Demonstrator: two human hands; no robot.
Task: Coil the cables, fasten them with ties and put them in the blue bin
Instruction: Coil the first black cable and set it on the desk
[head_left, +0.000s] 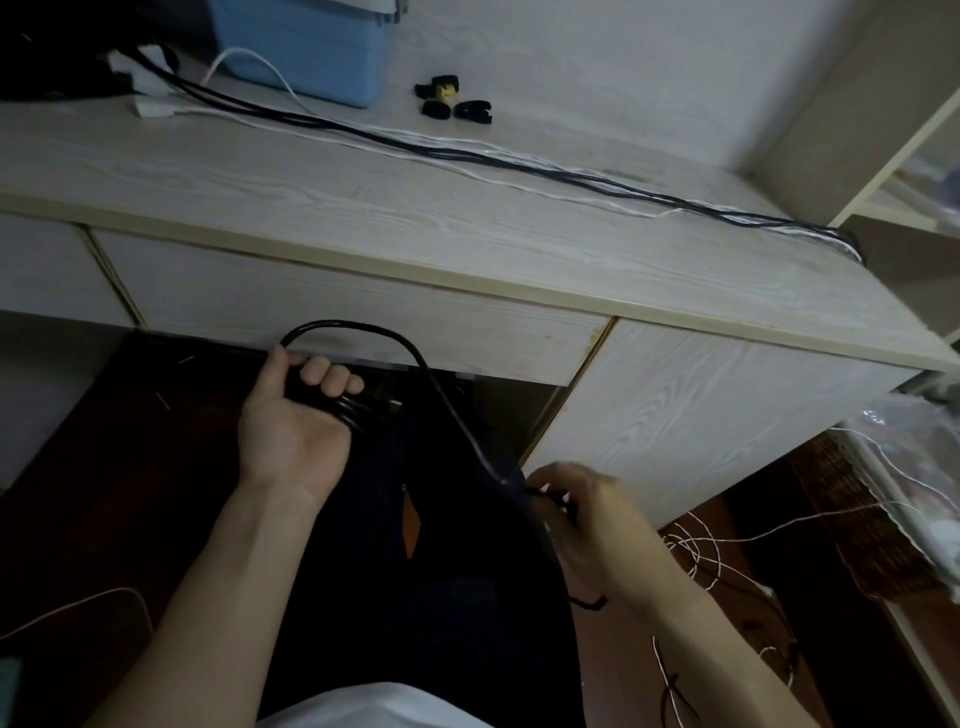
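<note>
Below the pale wood-grain desk (467, 260), the left hand (296, 415) clenches glossy black cable loops (358, 332); the right hand (582, 514) pinches the trailing strand. The blue plastic bin (306, 47) (contents unseen) stands at the desk's far-left edge near black ties (452, 101).

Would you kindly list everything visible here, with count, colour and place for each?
Bin: one, blue, far left of the desk top.
Cable ties: a few, black, one with yellow, desk top right of the bin.
Desk cables: several, black and white, stretched across the desk and over its right edge.
Black cable: one, partly coiled, below the desk front.
Loose white cables: count unclear, on the floor at right.
Left hand: grips the coiled loops.
Right hand: pinches the cable's free run.
</note>
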